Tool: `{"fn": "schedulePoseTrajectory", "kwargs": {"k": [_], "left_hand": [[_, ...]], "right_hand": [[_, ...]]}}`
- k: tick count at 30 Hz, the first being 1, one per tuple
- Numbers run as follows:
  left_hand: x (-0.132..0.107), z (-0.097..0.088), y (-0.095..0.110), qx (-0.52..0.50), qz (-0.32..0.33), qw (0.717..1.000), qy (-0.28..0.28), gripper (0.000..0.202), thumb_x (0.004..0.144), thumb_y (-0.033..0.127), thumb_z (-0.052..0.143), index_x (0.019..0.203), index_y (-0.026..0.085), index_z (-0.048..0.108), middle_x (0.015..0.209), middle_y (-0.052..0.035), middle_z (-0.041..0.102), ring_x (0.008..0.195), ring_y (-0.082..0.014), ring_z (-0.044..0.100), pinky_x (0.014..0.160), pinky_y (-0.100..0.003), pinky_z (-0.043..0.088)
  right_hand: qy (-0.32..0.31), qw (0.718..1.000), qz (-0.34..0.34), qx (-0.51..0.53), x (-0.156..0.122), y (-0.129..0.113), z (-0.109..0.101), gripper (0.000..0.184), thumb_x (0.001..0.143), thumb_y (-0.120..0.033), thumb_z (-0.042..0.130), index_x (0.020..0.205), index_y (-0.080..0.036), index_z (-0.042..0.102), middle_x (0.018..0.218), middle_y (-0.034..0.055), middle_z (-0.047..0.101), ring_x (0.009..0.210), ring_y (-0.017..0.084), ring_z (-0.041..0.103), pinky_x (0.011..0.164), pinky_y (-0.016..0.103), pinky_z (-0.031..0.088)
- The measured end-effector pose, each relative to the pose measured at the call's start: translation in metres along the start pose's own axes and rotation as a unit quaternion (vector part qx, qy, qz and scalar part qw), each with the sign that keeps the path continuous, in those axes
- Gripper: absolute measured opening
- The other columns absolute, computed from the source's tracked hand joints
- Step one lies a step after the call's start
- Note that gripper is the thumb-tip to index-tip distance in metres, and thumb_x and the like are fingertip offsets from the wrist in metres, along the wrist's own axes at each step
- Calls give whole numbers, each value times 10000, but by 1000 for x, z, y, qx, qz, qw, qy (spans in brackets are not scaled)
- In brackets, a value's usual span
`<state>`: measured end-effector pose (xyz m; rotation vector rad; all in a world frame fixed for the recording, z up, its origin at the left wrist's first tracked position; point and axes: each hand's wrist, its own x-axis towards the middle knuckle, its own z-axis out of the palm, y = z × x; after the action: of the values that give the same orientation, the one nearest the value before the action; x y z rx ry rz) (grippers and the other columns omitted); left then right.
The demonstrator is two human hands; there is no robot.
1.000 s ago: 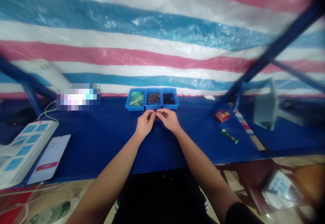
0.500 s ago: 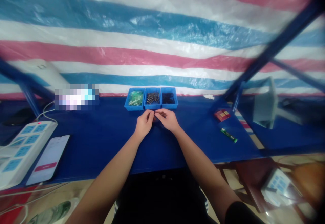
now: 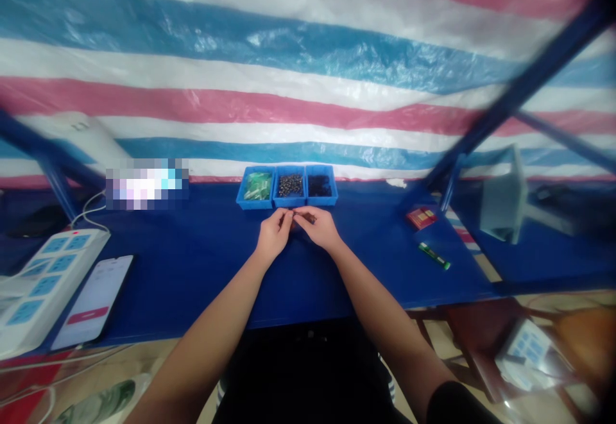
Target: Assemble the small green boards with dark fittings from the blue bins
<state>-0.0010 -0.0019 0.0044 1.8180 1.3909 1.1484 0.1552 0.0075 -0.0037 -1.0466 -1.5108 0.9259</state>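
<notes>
My left hand (image 3: 273, 234) and my right hand (image 3: 320, 228) meet over the blue table (image 3: 192, 263), fingertips pinched together on a tiny part too small to make out. Just beyond them stand three small blue bins in a row: the left bin (image 3: 256, 187) holds green pieces, the middle bin (image 3: 290, 186) holds small dark grey parts, the right bin (image 3: 321, 186) holds black parts. Both hands hover close to the front of the middle bin.
A phone (image 3: 94, 300) and a white power strip (image 3: 38, 286) lie at the table's left front. A red box (image 3: 421, 218) and a green stick (image 3: 434, 256) lie to the right. A striped plastic sheet (image 3: 289, 77) hangs behind. Blue frame posts stand at both sides.
Both hands stay pinched together in nearly the same place; only small finger movement shows.
</notes>
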Motion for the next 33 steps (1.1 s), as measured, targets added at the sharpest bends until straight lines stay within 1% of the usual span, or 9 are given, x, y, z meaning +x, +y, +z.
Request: {"fn": "schedulePoseTrajectory", "kwargs": {"k": [6, 11, 14, 21, 27, 33], "left_hand": [[0, 2, 0, -24, -5, 1000, 11, 298, 908, 464, 493, 984, 204, 617, 739, 2, 674, 666, -145, 648, 687, -259, 511], [0, 2, 0, -6, -3, 1000, 11, 284, 918, 449, 479, 909, 202, 618, 709, 8, 657, 634, -134, 630, 657, -245, 490], [0, 1, -1, 3, -1, 1000, 11, 296, 927, 443, 462, 873, 198, 617, 691, 10, 648, 623, -130, 617, 644, -239, 478], [0, 1, 1, 5, -6, 1000, 5, 320, 934, 461, 442, 872, 199, 614, 672, 11, 640, 614, -135, 610, 648, -244, 478], [0, 1, 2, -23, -7, 1000, -1, 286, 910, 464, 490, 968, 211, 611, 711, 12, 659, 644, -141, 636, 670, -252, 497], [1, 0, 2, 2, 6, 1000, -1, 311, 926, 459, 456, 878, 201, 623, 682, 11, 647, 616, -135, 612, 633, -240, 473]], "right_hand": [[10, 1000, 3, -8, 2, 2, -2, 237, 823, -346, 652, 1003, -211, 726, 977, 54, 740, 858, 190, 697, 845, 334, 555], [3, 1000, 2, -2, 1, 1, 0, 256, 811, -362, 665, 1009, -209, 723, 996, 56, 737, 882, 189, 695, 857, 329, 549], [-5, 1000, 4, 9, 1, 1, 0, 265, 804, -353, 671, 1015, -199, 716, 970, 55, 738, 865, 180, 694, 839, 318, 553], [-2, 1000, -9, -9, 1, 2, 0, 234, 801, -318, 668, 996, -200, 721, 960, 55, 737, 844, 181, 694, 833, 323, 554], [9, 1000, -8, -20, 1, 4, -2, 233, 813, -338, 659, 995, -209, 726, 973, 58, 736, 857, 189, 694, 835, 331, 556], [-4, 1000, -3, -13, 0, 2, 0, 249, 809, -336, 663, 1013, -205, 718, 965, 56, 737, 847, 181, 695, 827, 323, 558]]}}
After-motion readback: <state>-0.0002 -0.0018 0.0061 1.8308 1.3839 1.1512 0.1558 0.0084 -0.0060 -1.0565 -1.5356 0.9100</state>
